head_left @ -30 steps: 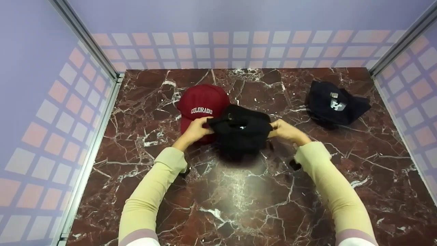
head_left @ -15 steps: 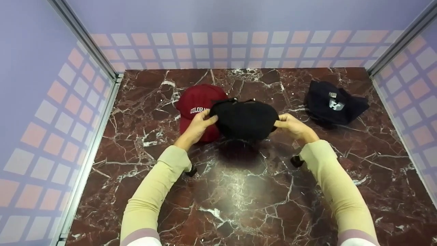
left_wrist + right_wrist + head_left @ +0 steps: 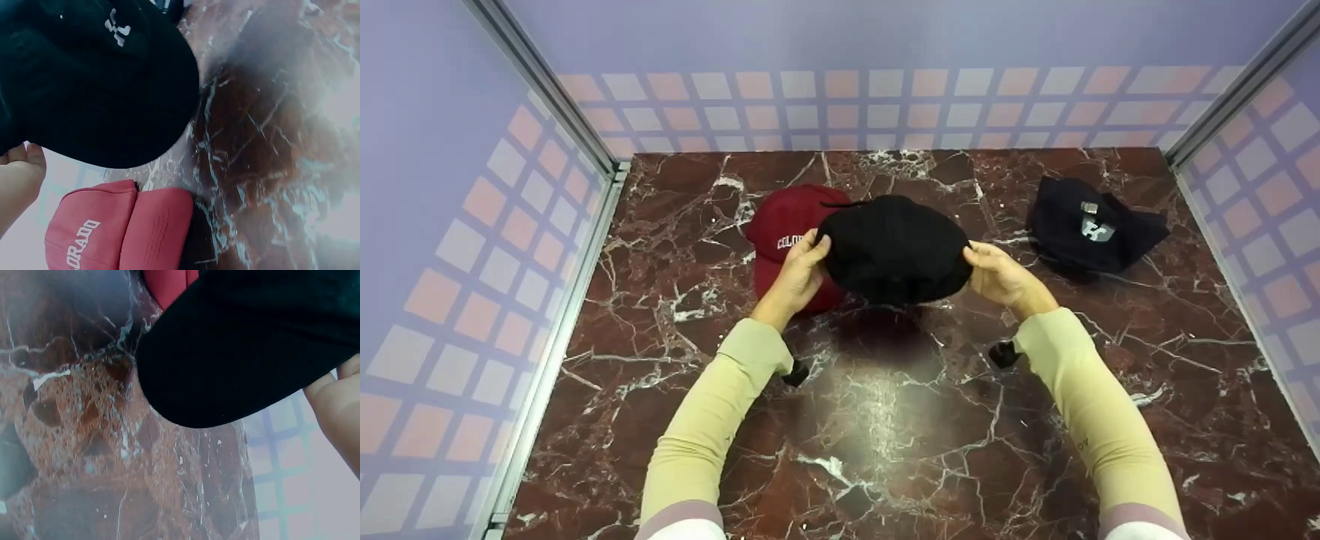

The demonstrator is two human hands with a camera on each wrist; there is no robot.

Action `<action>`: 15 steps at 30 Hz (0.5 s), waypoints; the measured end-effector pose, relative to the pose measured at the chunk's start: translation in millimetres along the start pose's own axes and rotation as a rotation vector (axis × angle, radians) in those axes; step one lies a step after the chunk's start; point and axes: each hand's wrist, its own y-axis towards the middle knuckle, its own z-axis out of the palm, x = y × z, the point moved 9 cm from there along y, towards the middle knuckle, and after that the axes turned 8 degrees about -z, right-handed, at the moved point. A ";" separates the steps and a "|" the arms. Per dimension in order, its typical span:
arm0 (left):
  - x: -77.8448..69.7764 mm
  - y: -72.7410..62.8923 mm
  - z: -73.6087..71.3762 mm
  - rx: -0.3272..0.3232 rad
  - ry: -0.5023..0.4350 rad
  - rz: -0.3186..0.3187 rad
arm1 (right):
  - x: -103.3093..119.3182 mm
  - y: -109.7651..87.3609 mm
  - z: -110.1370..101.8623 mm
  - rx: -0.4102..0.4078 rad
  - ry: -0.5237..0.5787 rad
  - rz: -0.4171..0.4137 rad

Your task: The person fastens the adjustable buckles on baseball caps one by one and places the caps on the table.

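L hand (image 3: 793,276) & R hand (image 3: 1003,279) are gripping blk cap (image 3: 896,251) by opp. sides, holding it up over marble tbl (image 3: 885,450). In head view it's blocking pt of red COLORADO cap (image 3: 787,217). Dark cap (image 3: 1069,232) is lying well apart, nr R wall (image 3: 1264,169).

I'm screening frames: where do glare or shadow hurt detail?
Head view: pale glare on the tabletop, a dark patch below the black cap; left wrist: bleached tabletop at right, lettering on the red cap legible but cropped; right wrist: the black brim nearly featureless.
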 end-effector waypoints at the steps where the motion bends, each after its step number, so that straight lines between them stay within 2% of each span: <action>1: 0.6 0.4 0.3 0.005 -0.018 -0.001 | -0.4 0.1 -0.1 -0.008 0.016 0.002; 6: 8.1 2.3 -0.2 0.013 -0.099 -0.032 | -4.2 1.0 -1.8 -0.054 0.109 -0.003; 11: 21.5 4.9 -7.9 -0.047 -0.150 -0.101 | -12.3 2.9 -4.8 -0.121 0.168 -0.021; 15: 30.7 7.3 -11.9 -0.073 -0.150 -0.135 | -17.2 4.8 -10.6 -0.202 0.234 -0.074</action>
